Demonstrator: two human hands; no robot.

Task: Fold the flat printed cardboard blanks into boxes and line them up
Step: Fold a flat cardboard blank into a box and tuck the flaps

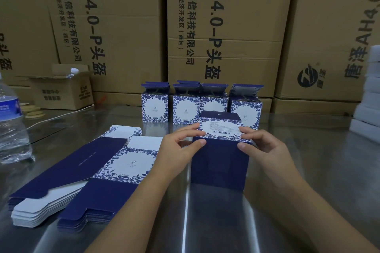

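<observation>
Navy box [220,162] stands on the steel counter [308,170], near centre, just before the far row of finished boxes [154,107]. Fingers of the left hand [176,148] and right hand [265,148] pinch its top corners. Judged risk: uneven pressure could crease the barcode panel [221,129] or push the box into the row.

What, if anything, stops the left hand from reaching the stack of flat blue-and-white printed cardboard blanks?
Probably nothing, so yes. The stack of flat blanks lies right beside the left hand, nothing between them. That hand is pinching the dark blue cardboard box, though, and must let go first.
</observation>
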